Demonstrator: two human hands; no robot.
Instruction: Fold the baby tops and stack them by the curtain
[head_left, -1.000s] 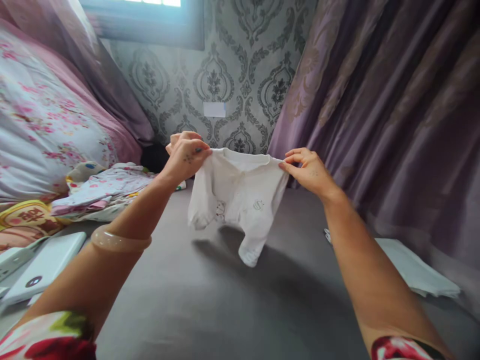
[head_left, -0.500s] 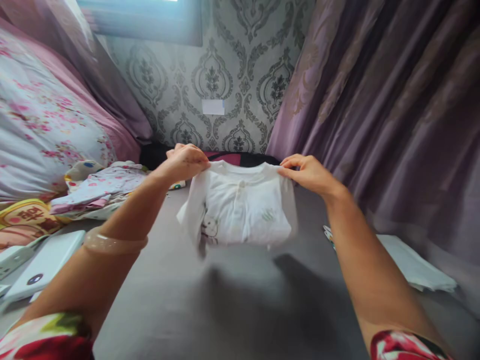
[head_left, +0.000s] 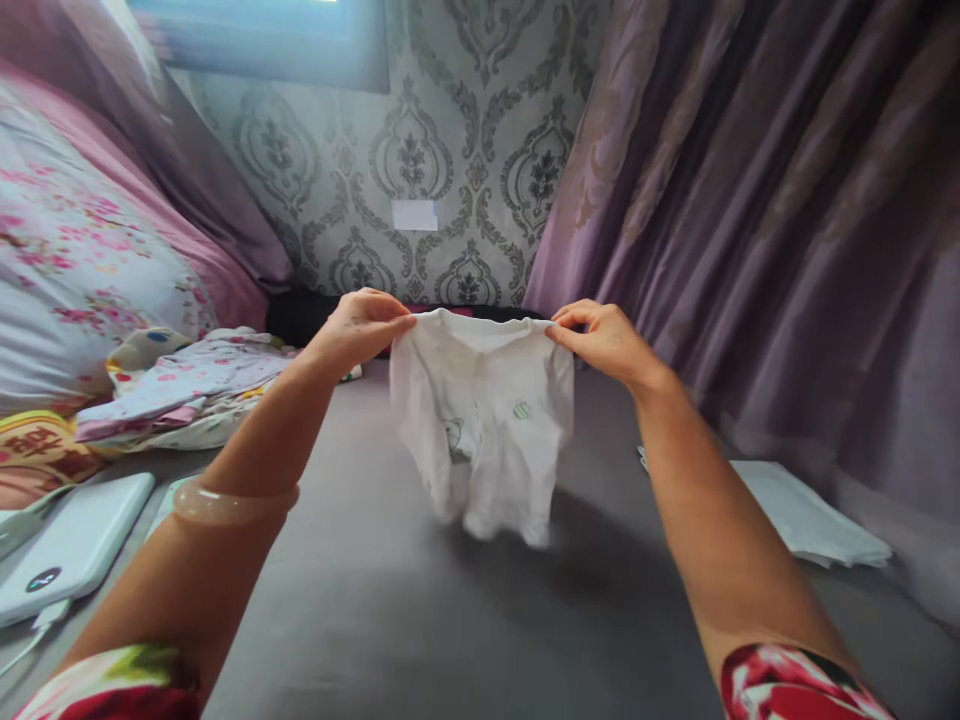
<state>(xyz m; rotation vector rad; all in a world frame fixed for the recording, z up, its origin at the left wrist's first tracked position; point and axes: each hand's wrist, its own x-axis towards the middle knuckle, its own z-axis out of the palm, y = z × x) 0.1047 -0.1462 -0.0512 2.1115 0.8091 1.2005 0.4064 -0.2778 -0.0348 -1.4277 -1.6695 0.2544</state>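
Note:
A small white baby shirt (head_left: pixel 491 410) hangs in the air in front of me, with a bear print and a green striped patch on its front. Its left shoulder edge is pinched between the thumb and fingers of my left hand (head_left: pixel 365 325). At the opposite shoulder, my right hand (head_left: pixel 600 335) pinches the cloth in the same way. The neckline is stretched between both hands. Sleeves and hem dangle over the grey sheet (head_left: pixel 360 600), the lower part slightly blurred.
On the left lie a pile of baby clothes (head_left: pixel 195 385), a yellow printed item (head_left: pixel 45 445) and a white power bank (head_left: pixel 75 545) with a cable. A folded white cloth (head_left: pixel 810 510) rests at right. Purple curtains (head_left: pixel 712 220) border the right side.
The shirt's lower part has swung down, so it now hangs longer and straighter. Both hands keep their hold at the shoulders. The view has shifted slightly to the right.

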